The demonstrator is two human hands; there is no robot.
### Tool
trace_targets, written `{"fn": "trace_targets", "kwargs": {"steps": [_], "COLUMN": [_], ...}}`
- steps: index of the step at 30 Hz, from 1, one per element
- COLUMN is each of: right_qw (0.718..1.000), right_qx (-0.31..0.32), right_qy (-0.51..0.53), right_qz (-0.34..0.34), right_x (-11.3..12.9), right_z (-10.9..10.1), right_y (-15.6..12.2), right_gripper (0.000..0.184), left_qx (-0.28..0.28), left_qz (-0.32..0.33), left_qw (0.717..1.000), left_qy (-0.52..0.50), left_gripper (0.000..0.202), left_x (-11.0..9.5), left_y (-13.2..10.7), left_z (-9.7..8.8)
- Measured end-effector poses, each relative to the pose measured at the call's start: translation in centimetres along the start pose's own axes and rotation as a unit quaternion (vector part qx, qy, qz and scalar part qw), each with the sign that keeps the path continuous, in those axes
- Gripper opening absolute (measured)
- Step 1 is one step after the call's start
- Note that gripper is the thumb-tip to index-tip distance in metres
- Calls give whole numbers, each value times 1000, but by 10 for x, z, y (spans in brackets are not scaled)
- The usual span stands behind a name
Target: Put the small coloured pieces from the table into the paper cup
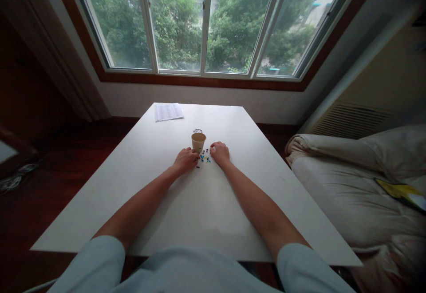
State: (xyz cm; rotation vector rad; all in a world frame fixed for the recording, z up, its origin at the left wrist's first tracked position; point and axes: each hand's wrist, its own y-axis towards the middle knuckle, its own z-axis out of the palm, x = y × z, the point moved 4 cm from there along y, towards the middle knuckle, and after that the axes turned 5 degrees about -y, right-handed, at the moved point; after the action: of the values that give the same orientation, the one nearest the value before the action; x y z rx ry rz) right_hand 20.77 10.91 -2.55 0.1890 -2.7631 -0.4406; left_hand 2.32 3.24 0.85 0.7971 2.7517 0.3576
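A small brown paper cup [198, 141] stands upright near the middle of a white table [166, 204]. Just in front of it lie several tiny coloured pieces [205, 157], blue, red, yellow and dark. My left hand [185, 160] rests on the table to the left of the pieces, its fingers curled and its fingertips close to the cup's base. On the right of the pieces my right hand [219, 152] sits with its fingers curled under. What either hand holds, if anything, is hidden. A small dark ring-like thing [197, 131] lies just behind the cup.
A printed sheet of paper [168, 111] lies at the table's far left corner. A bed with pale bedding [359, 182] and a yellow book [401, 192] stands to the right. Wide windows [206, 22] fill the far wall. Dark wooden floor [49, 182] lies to the left.
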Motion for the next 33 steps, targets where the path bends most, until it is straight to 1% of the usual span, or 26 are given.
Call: {"fn": "trace_targets", "kwargs": {"steps": [6, 10, 18, 27, 33], "right_qw": [1000, 1000, 1000, 1000, 1000], "right_qx": [10, 6, 1, 8, 9], "right_qy": [-5, -1, -2, -8, -4], "right_qz": [4, 4, -4, 2, 5], "right_x": [1, 0, -2, 1, 2], "right_z": [-1, 0, 2, -1, -4], "right_y": [0, 0, 2, 0, -1], "right_gripper": [20, 19, 19, 19, 20], "left_qx": [-4, -9, -4, -2, -31], "left_qz": [-7, -14, -17, -10, -20], "left_qw": [1000, 1000, 999, 999, 998], "left_qy": [-16, -27, -35, -30, -50], "left_gripper": [19, 18, 20, 21, 19], "left_x": [4, 5, 0, 1, 2], "left_y": [1, 1, 2, 1, 1], "left_z": [3, 4, -1, 2, 0]}}
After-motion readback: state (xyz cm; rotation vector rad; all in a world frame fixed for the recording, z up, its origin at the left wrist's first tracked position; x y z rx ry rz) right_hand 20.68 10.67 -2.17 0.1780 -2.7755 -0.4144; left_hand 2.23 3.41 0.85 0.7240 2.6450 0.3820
